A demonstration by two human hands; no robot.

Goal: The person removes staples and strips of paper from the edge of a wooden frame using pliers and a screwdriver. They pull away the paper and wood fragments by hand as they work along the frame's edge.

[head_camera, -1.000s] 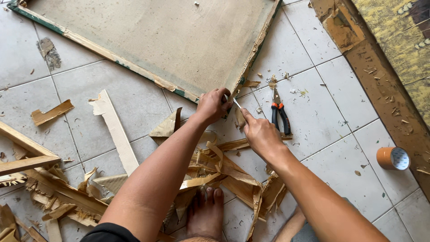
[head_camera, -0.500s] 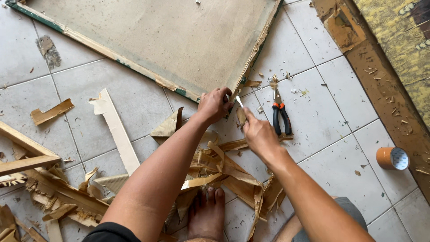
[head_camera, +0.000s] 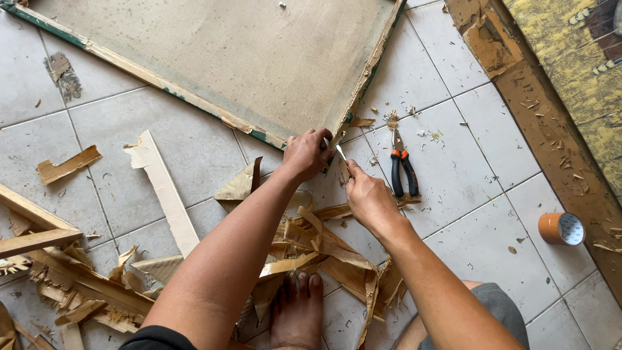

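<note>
A large stretched canvas (head_camera: 233,58) lies face down on the tiled floor, its near corner pointing toward me. My left hand (head_camera: 306,154) presses on that corner, fingers curled over the frame edge. My right hand (head_camera: 368,194) grips a thin metal blade (head_camera: 340,152) whose tip meets the same corner beside the left hand. Black and orange pliers (head_camera: 403,170) lie on a tile just right of my right hand.
Torn brown paper and cardboard strips (head_camera: 317,249) are piled around my bare foot (head_camera: 297,311). Wooden slats (head_camera: 32,227) lie at the left. An orange tape roll (head_camera: 560,228) sits at the right near a long wooden board (head_camera: 551,123).
Both hands have stayed at the canvas corner, and the right hand with the blade has shifted only slightly.
</note>
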